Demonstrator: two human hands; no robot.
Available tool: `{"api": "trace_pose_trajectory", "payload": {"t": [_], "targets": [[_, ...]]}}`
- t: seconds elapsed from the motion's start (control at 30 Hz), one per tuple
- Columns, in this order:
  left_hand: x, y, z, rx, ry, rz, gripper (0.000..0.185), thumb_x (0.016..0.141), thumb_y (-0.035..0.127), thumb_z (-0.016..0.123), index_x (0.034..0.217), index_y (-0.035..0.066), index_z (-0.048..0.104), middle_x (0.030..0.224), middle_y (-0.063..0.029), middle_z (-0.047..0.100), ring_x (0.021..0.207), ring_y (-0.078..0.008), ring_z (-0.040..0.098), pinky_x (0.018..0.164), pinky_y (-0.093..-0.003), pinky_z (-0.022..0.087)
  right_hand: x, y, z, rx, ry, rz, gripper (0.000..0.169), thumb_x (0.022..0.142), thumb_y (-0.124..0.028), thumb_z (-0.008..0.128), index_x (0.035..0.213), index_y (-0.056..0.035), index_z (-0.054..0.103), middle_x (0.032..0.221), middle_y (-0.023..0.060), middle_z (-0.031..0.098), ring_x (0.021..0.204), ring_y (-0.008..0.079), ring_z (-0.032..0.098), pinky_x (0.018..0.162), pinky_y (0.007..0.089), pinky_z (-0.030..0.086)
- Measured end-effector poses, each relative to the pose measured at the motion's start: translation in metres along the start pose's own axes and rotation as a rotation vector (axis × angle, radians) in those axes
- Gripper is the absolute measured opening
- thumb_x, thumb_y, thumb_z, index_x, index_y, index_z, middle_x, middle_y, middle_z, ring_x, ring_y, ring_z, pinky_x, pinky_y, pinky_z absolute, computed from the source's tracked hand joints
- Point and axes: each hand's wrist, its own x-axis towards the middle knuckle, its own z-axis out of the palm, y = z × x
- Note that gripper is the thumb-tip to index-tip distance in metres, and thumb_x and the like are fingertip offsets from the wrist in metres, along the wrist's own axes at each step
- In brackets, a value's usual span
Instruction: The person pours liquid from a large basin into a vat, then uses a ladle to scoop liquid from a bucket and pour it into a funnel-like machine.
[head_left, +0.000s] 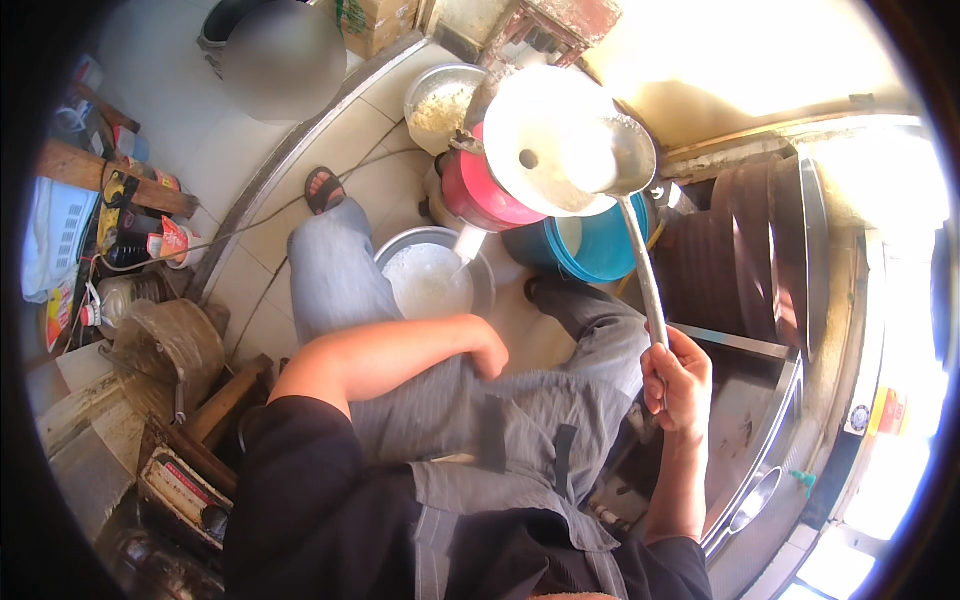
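Note:
My right hand (677, 379) grips the long handle of a metal ladle (634, 154), whose bowl rests at or just above the right rim of a wide metal hopper (525, 161). The hopper tops a red grinding machine (480, 187). From the machine's white spout (469, 243), pale liquid runs into a metal basin (484, 289) of frothy whitish liquid on the floor. My left hand (491, 356) hangs bent over my lap, near the basin's lower right; its fingers are mostly hidden. Sunlight washes out much of the hopper's inside.
Behind the machine stands a metal bowl (410, 101) of crumbly yellowish matter. A blue bucket (555, 244) is right of the machine. A cable (262, 221) crosses the tiles. Bottles and a wooden beam (112, 176) lie left; a metal-framed cabinet (750, 345) and large brown cylinder (739, 247) stand right.

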Motion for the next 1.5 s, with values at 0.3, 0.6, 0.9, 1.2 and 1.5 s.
{"api": "trace_pose_trajectory", "payload": {"t": [0.3,0.6,0.9,1.2,1.5], "targets": [[-0.017,0.011,-0.005,0.033,-0.005,0.002,0.038,0.078,0.021,0.059,0.106,0.0,0.075,0.104,-0.0143,0.073,0.094,-0.029,0.067,0.081,-0.043,0.05,0.001,0.005,0.001,-0.007,0.003,-0.027,0.032,0.097,-0.007,0.058,0.125,0.0095,0.057,0.069,0.0052,0.056,0.043,0.0037,0.043,0.034,0.0182,0.035],[-0.002,-0.001,0.001,0.009,0.005,-0.036,0.037,0.079,0.022,0.06,0.106,0.002,0.075,0.105,-0.0138,0.073,0.093,-0.0287,0.066,0.081,-0.0429,0.05,0.006,0.008,0.004,-0.031,0.002,-0.037,0.032,0.096,-0.007,0.062,0.124,0.0093,0.059,0.07,0.0027,0.057,0.046,0.0039,0.045,0.037,0.0196,0.036],[-0.003,0.0,-0.001,-0.019,-0.006,-0.016,0.036,0.077,0.019,0.059,0.104,0.001,0.075,0.104,-0.0147,0.073,0.093,-0.0294,0.066,0.081,-0.0428,0.05,0.008,0.015,0.0,-0.03,0.003,-0.06,0.036,0.095,-0.005,0.063,0.128,0.0098,0.057,0.073,0.0047,0.059,0.047,0.0049,0.047,0.037,0.0204,0.037],[0.0,-0.004,0.0,-0.02,0.009,0.002,0.035,0.075,0.018,0.06,0.101,0.0,0.075,0.099,-0.0146,0.073,0.087,-0.029,0.066,0.077,-0.0427,0.05,0.011,0.027,0.001,-0.118,0.048,-0.084,0.041,0.096,-0.007,0.063,0.133,0.0098,0.054,0.073,0.0031,0.059,0.047,0.0034,0.047,0.037,0.0193,0.037],[-0.005,0.003,-0.004,-0.027,-0.029,-0.065,0.039,0.072,0.013,0.063,0.108,0.001,0.073,0.108,-0.0135,0.073,0.098,-0.028,0.067,0.084,-0.0406,0.05,0.01,0.042,0.003,-0.219,0.097,-0.103,0.041,0.096,-0.003,0.062,0.135,0.0058,0.055,0.074,0.0034,0.06,0.047,0.0042,0.049,0.039,0.0191,0.037]]}}
